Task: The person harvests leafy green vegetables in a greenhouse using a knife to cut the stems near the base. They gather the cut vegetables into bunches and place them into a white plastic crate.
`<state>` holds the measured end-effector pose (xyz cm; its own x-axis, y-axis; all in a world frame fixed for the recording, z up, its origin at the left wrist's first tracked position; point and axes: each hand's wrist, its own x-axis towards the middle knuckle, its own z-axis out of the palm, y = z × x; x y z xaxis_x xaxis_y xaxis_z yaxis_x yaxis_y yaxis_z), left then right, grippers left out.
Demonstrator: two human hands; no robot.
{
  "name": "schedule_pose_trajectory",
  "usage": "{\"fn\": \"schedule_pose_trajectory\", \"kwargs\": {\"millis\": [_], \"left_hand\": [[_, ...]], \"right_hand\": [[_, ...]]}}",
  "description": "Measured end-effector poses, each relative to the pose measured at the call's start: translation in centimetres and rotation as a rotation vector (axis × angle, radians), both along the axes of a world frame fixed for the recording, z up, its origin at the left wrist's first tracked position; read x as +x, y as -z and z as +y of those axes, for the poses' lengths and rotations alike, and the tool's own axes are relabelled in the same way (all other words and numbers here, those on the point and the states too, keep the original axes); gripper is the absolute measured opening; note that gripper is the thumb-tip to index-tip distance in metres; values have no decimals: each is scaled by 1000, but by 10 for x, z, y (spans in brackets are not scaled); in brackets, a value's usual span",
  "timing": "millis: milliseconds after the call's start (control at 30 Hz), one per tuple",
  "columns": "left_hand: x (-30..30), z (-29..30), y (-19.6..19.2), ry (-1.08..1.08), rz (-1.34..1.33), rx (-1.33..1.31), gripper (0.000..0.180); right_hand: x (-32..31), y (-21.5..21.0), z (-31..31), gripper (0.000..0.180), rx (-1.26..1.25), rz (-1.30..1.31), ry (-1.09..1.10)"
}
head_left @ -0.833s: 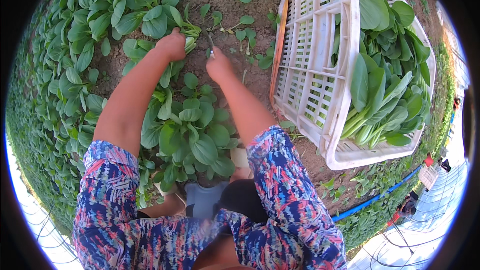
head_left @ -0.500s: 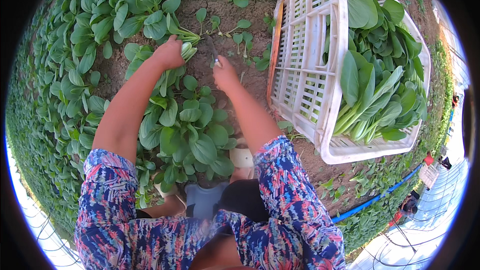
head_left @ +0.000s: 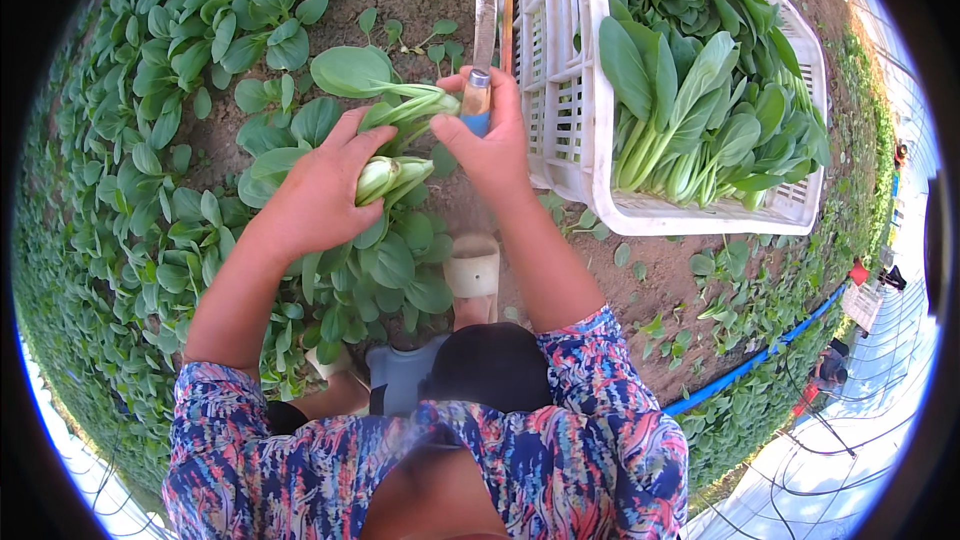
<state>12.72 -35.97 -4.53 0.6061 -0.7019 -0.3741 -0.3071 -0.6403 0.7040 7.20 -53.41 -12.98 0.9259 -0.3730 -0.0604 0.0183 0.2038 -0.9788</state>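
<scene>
My left hand (head_left: 325, 185) is closed around a cut bok choy (head_left: 390, 178), its pale stem base poking out past my fingers. A second bok choy (head_left: 405, 108) lies between my two hands, leaves toward the left, with its stem end at my right thumb and fingertips. In my right hand (head_left: 495, 145) is a knife (head_left: 484, 15), its long, soil-marked blade pointing away from me. Part of its wood-and-blue handle shows between thumb and fingers. Whether my right fingers also pinch the second plant's base, I cannot tell for sure.
A white plastic crate (head_left: 595, 140) filled with cut bok choy (head_left: 690, 110) stands tilted at the right. Growing bok choy plants (head_left: 150, 140) cover the left side. A blue pipe (head_left: 760, 358) runs along the ground at lower right. My light-coloured shoe (head_left: 472, 270) is below my hands.
Both hands have come up from the soil and closer together. The plant at the blade is now off the ground between them. The knife has swung to point away; the crate appears further left.
</scene>
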Motion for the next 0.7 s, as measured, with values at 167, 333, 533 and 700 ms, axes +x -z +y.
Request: {"fn": "schedule_pose_trajectory", "kwargs": {"millis": [167,333,533,700], "left_hand": [[-32,5,-13,101,-110,110,62],[-54,5,-18,175,-84,148,62],[-51,40,-24,118,243,-204,66],[-22,67,-71,-429,644,-532,76]], "right_hand": [[-16,-16,2,48,76,60,-57],[-34,-21,-1,45,43,139,-108],[-51,-42,-9,48,-285,191,-78],[-63,-83,-13,45,-445,177,-436]]}}
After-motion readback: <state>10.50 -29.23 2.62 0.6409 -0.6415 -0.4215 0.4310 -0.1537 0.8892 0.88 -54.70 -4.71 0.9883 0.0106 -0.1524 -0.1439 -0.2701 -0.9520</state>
